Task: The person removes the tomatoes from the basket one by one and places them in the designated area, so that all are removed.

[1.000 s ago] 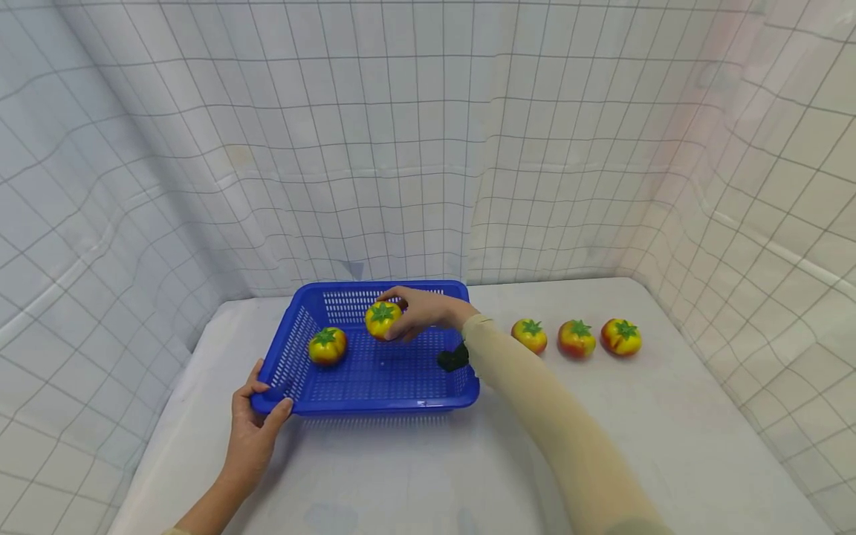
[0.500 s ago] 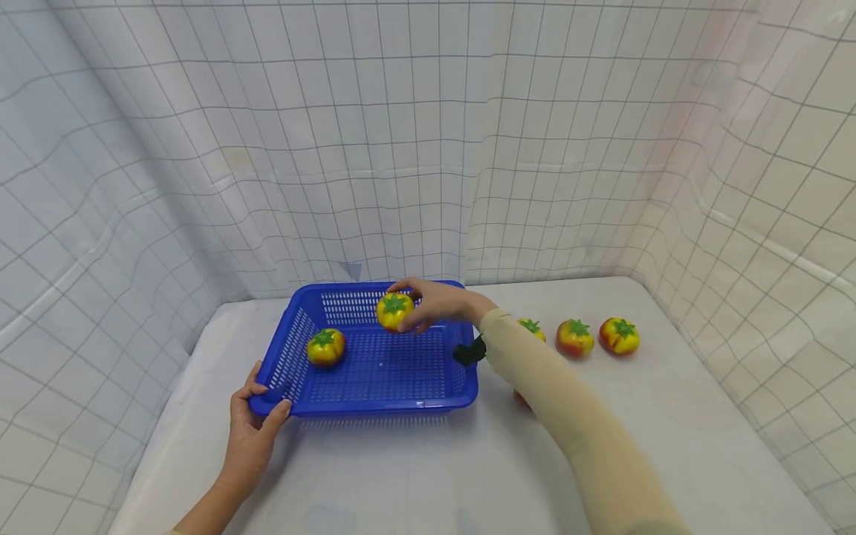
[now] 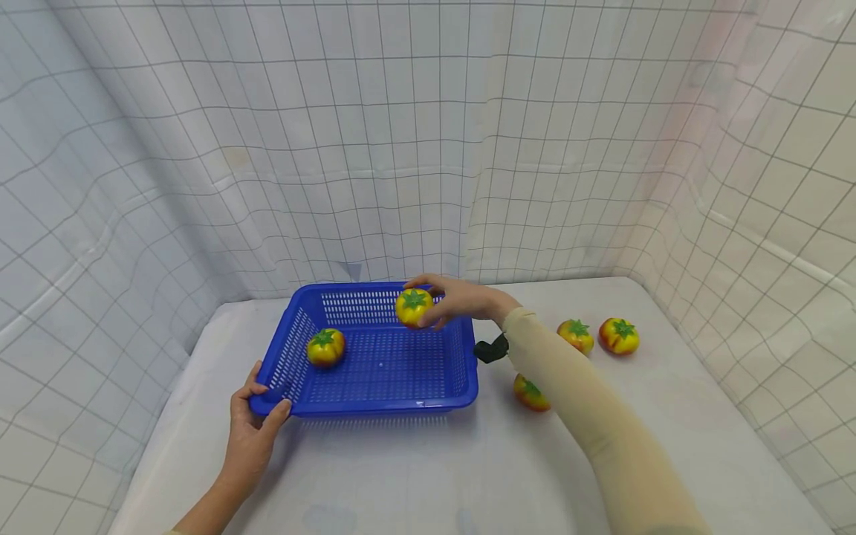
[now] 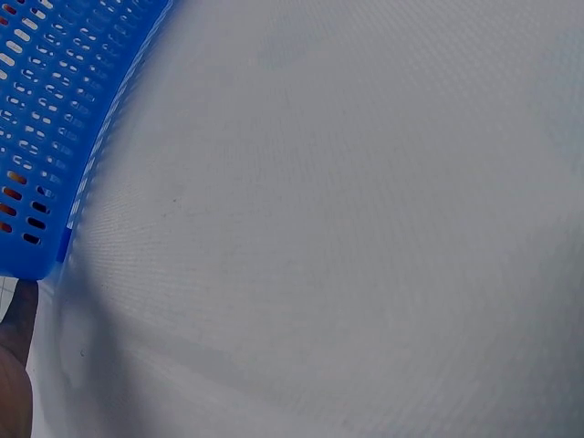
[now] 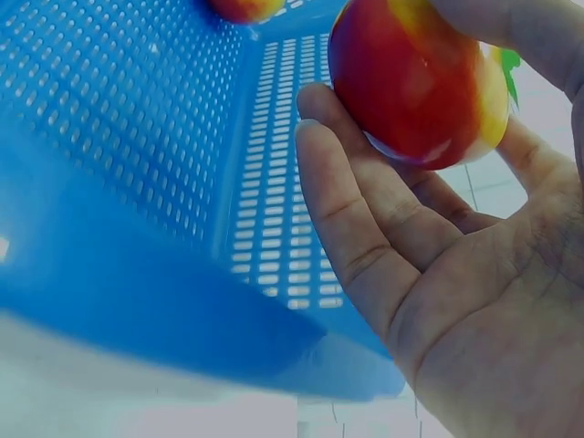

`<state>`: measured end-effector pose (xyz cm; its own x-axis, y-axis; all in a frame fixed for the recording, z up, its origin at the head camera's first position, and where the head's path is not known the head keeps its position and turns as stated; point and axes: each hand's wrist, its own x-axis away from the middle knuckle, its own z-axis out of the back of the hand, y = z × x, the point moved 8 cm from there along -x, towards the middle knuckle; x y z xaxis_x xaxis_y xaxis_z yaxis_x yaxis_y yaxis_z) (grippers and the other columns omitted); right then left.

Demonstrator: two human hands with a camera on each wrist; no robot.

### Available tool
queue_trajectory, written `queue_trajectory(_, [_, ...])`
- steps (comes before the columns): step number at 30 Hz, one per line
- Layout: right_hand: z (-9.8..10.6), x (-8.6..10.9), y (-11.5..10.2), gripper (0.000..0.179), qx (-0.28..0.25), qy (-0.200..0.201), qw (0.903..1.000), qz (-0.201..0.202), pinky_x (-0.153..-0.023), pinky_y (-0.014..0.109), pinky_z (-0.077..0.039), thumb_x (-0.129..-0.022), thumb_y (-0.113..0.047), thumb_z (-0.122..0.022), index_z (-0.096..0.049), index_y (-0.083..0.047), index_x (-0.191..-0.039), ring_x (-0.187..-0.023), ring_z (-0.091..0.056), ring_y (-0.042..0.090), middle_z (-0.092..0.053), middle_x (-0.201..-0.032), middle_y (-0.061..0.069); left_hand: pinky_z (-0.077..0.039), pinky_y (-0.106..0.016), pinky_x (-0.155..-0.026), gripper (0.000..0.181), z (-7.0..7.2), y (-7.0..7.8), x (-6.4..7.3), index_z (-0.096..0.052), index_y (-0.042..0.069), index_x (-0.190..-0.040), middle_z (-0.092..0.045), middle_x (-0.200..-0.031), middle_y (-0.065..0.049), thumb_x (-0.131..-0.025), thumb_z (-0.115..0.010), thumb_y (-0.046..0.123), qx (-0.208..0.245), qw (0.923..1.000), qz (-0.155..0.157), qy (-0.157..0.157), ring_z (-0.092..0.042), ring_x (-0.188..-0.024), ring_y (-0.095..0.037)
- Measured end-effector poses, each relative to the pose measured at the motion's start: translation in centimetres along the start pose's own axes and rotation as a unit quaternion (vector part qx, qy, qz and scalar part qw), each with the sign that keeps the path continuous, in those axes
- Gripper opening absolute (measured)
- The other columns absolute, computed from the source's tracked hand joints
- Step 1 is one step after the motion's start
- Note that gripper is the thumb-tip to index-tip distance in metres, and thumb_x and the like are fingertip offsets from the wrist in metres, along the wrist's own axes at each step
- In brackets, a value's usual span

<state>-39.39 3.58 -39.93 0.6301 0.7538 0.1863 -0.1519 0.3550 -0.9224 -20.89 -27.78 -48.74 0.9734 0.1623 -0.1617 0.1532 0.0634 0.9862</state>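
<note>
A blue plastic basket (image 3: 374,406) with slotted walls stands on the table. At its near left corner my left hand (image 3: 250,431) grips the rim, thumb on the near side and fingers along the left. My right hand (image 3: 461,299) pinches a yellow and red tomato (image 3: 414,307) with a green star-shaped leaf top, over the basket's back right part. In the right wrist view, the held tomato's red underside (image 5: 411,87) shows between thumb and fingers, above the slotted wall. Another tomato (image 3: 326,348) lies inside the basket at the left.
Right of the basket, one tomato (image 3: 531,394) lies partly behind the right sleeve (image 3: 568,386). Farther right are two more, one partly covered tomato (image 3: 576,336) and one tomato (image 3: 619,336). A checked curtain (image 3: 374,148) surrounds the white table (image 3: 401,475).
My right hand has moved right and slightly back with the tomato, towards the basket's right side. The sleeve now uncovers a near tomato and hides one farther back. My left hand stays put.
</note>
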Motion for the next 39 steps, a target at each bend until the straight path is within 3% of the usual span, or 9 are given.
queue_trajectory(13, [1.9,2.0,0.8,0.075,-0.009,0.012,0.9998,-0.01,-0.097,0.049,-0.055,-0.086,-0.023,-0.083,-0.043,-0.03,-0.148,-0.116,-0.061,0.031,-0.046,-0.139,0.014,-0.042,-0.007,-0.093,0.042,0.2,-0.1,-0.2,-0.025,0.018,-0.133,0.002,-0.172,0.006,-0.106,-0.055,0.008,-0.013,0.9999,0.004,0.003,-0.004,-0.153,-0.043])
queue_trajectory(21, [3.5,3.9,1.5,0.073,0.013,0.031,0.9993,-0.018,-0.095,0.041,-0.056,-0.086,-0.031,-0.083,-0.044,-0.036,-0.148,-0.124,-0.056,0.029,-0.043,-0.145,0.009,-0.041,-0.006,-0.094,0.041,0.1,0.0,-0.3,-0.025,0.018,-0.132,0.002,-0.172,0.005,-0.106,-0.056,0.008,-0.02,0.9998,0.003,0.004,-0.005,-0.154,-0.042])
queue_trajectory(30, [4.9,6.6,2.5,0.074,0.03,0.049,0.9979,-0.032,-0.098,0.049,-0.053,-0.086,-0.036,-0.082,-0.042,-0.038,-0.149,-0.12,-0.06,0.029,-0.037,-0.152,0.008,-0.039,-0.005,-0.095,0.041,0.1,0.1,-0.6,-0.026,0.018,-0.131,0.001,-0.172,0.006,-0.106,-0.055,0.008,-0.031,0.9995,-0.005,0.003,-0.006,-0.154,-0.04])
queue_trajectory(34, [5.3,7.6,2.7,0.075,0.032,0.05,0.9976,-0.036,-0.098,0.047,-0.053,-0.086,-0.035,-0.082,-0.042,-0.038,-0.149,-0.117,-0.064,0.032,-0.036,-0.153,0.008,-0.039,-0.005,-0.096,0.04,0.3,0.1,-0.6,-0.027,0.017,-0.131,-0.001,-0.172,0.005,-0.105,-0.056,0.007,-0.039,0.9992,-0.008,0.008,-0.007,-0.154,-0.039])
queue_trajectory(39, [5.5,8.6,2.9,0.077,0.037,0.048,0.9977,-0.031,-0.098,0.048,-0.053,-0.087,-0.032,-0.081,-0.04,-0.033,-0.153,-0.123,-0.058,0.03,-0.039,-0.151,0.006,-0.037,-0.004,-0.096,0.04,0.5,0.0,-0.4,-0.026,0.015,-0.131,-0.002,-0.172,0.004,-0.105,-0.056,0.008,-0.059,0.9981,-0.007,0.016,-0.008,-0.155,-0.038])
